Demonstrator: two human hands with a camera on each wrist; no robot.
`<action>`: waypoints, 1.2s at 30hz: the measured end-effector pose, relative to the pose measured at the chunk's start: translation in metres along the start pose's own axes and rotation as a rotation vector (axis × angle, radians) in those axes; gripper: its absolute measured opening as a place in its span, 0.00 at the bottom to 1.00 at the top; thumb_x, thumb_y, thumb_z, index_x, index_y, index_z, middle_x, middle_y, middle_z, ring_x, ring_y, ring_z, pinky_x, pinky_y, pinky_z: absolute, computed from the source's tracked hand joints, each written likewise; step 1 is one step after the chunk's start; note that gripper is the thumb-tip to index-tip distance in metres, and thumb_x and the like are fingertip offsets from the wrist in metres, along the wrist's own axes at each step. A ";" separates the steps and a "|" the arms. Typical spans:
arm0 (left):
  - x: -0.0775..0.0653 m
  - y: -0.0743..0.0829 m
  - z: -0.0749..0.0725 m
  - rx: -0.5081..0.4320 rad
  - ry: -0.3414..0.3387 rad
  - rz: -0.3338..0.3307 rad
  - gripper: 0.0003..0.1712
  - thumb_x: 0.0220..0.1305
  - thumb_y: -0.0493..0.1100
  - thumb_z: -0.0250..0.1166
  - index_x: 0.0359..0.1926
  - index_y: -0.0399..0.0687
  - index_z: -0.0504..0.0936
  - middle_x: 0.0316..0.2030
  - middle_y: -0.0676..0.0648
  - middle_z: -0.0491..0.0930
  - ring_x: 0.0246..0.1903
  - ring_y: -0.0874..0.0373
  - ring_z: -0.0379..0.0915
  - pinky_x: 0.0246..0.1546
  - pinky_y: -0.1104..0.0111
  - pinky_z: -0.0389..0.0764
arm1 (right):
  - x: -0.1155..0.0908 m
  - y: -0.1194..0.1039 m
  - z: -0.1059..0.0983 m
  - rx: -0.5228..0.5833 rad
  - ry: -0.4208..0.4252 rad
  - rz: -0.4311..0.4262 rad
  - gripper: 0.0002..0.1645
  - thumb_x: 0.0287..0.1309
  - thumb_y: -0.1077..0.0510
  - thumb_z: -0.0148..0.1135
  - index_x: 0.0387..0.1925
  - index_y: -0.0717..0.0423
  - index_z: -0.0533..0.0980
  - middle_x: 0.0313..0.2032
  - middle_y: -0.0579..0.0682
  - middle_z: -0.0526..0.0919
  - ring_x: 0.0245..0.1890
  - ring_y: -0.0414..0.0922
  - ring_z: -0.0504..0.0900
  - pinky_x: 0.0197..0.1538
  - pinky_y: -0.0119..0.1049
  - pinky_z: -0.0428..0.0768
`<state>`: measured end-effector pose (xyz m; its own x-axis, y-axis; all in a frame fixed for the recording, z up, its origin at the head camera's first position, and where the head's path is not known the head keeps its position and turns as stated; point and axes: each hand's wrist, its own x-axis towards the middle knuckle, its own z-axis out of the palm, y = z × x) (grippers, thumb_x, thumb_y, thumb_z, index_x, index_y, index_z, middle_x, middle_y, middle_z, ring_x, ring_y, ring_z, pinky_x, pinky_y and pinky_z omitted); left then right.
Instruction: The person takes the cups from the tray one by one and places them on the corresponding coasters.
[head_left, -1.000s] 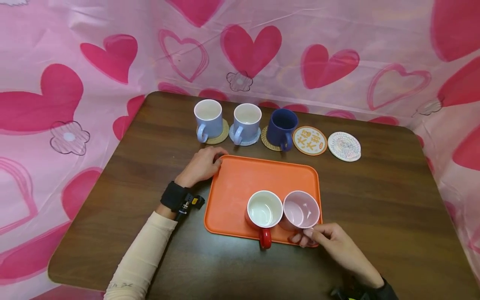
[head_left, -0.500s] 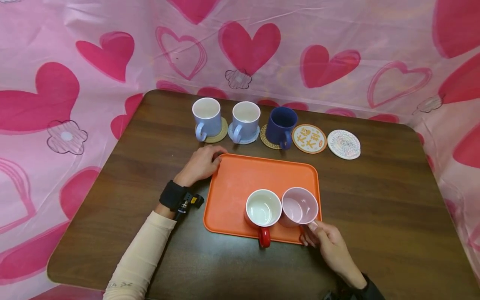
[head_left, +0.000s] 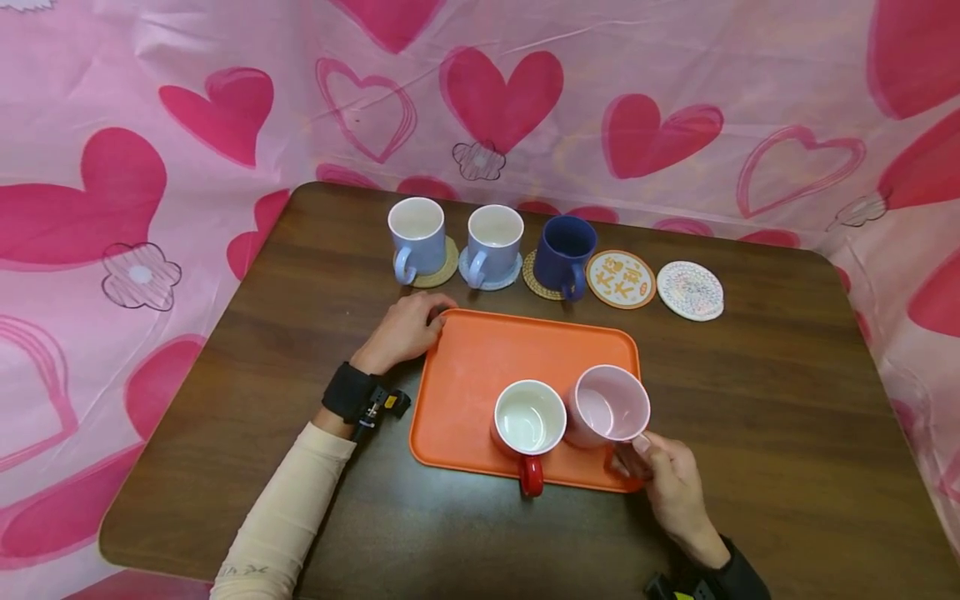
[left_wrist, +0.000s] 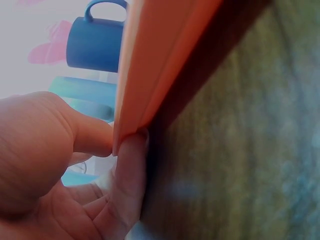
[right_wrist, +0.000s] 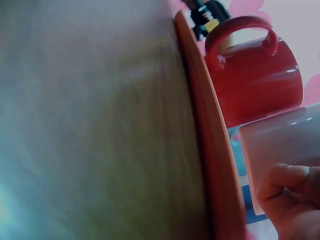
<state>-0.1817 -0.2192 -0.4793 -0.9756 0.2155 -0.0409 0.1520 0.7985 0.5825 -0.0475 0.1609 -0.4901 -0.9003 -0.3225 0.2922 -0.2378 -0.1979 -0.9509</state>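
Observation:
My left hand (head_left: 405,329) pinches the far left corner of the orange tray (head_left: 480,358). In the left wrist view the thumb lies on the tray's rim (left_wrist: 145,75) with a finger under it. A pink mug (head_left: 603,408) is at the tray's right side, and my right hand (head_left: 670,483) holds it by the handle, which the fingers mostly hide. Whether the pink mug's base touches the tray is hard to tell. Beside it on the tray stands a red mug (head_left: 529,429) with a white inside, its handle towards me.
Behind the tray, two light blue mugs (head_left: 417,237) and a dark blue mug (head_left: 564,250) stand on coasters. To their right lie an orange-rimmed coaster (head_left: 621,279) and a white patterned coaster (head_left: 690,290). The brown table (head_left: 750,400) meets a heart-printed pink curtain (head_left: 660,50).
The pink mug has shifted right and slightly away from me, its handle turning to the right with my right hand. The left hand, tray and red mug stay in place.

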 end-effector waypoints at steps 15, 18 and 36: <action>0.000 -0.002 -0.002 -0.006 -0.010 -0.011 0.17 0.70 0.39 0.59 0.57 0.47 0.83 0.42 0.44 0.83 0.40 0.48 0.75 0.42 0.57 0.77 | 0.042 -0.025 -0.006 0.180 -0.016 -0.220 0.25 0.66 0.78 0.23 0.17 0.67 0.60 0.17 0.52 0.56 0.20 0.48 0.59 0.30 0.43 0.65; 0.000 -0.001 -0.002 -0.010 -0.011 -0.011 0.17 0.71 0.39 0.59 0.57 0.47 0.83 0.45 0.44 0.84 0.42 0.48 0.76 0.45 0.55 0.79 | 0.053 -0.031 -0.010 0.174 0.019 -0.253 0.25 0.67 0.77 0.25 0.15 0.65 0.57 0.16 0.52 0.55 0.19 0.47 0.59 0.31 0.41 0.67; -0.001 0.002 -0.002 -0.030 -0.020 -0.012 0.16 0.71 0.39 0.60 0.57 0.48 0.84 0.41 0.45 0.82 0.38 0.50 0.74 0.39 0.60 0.75 | 0.117 -0.051 -0.040 0.180 0.306 -0.300 0.28 0.70 0.68 0.41 0.10 0.66 0.55 0.14 0.52 0.54 0.16 0.45 0.52 0.25 0.38 0.66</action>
<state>-0.1809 -0.2190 -0.4766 -0.9740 0.2172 -0.0641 0.1349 0.7838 0.6061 -0.1550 0.1705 -0.4113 -0.8740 0.0559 0.4827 -0.4614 -0.4068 -0.7884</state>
